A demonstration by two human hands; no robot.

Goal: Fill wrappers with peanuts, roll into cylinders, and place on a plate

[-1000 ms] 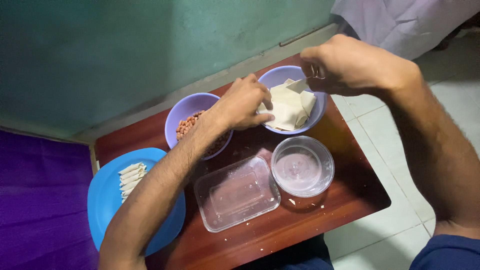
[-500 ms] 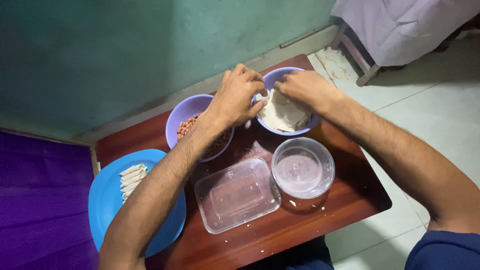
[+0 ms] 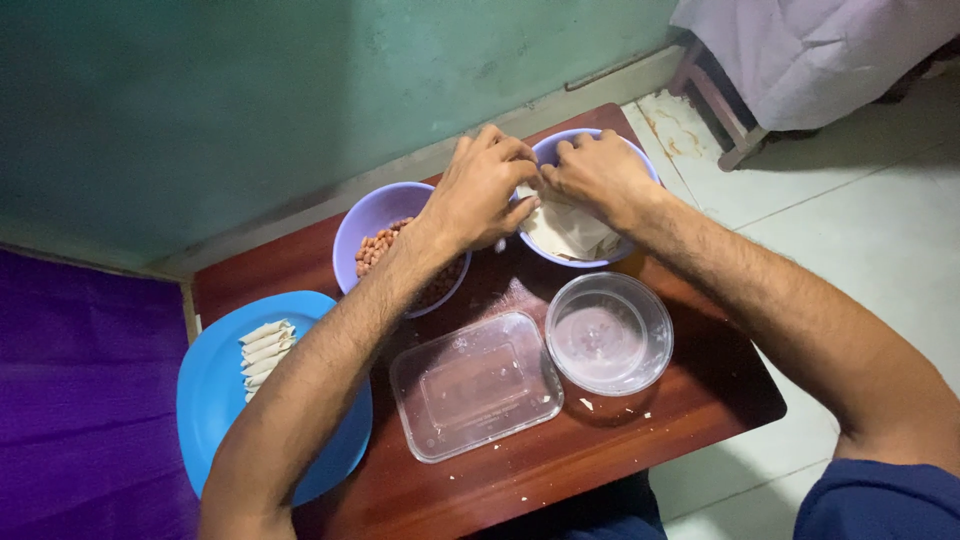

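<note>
My left hand (image 3: pixel 482 190) and my right hand (image 3: pixel 600 172) meet over a purple bowl (image 3: pixel 560 255) at the back right of a small reddish wooden table (image 3: pixel 620 440). The bowl holds thin pale pastry sheets (image 3: pixel 565 230), and the fingertips of both hands pinch at the top sheet near the bowl's rim. Just left of it stands a second purple bowl (image 3: pixel 375 215) with reddish peanuts (image 3: pixel 375 250), partly hidden under my left wrist.
A blue plate (image 3: pixel 215 400) at the left edge carries several rolled pastry pieces (image 3: pixel 262 352). A clear rectangular container (image 3: pixel 475 385) and a clear round container (image 3: pixel 608 332) sit near the table's front. A green wall runs behind. Tiled floor and a cloth-covered stool (image 3: pixel 800 60) lie to the right.
My right hand has come down from above the bowl's far rim into the bowl. Both hands now meet at the pastry sheets, fingertips together.
</note>
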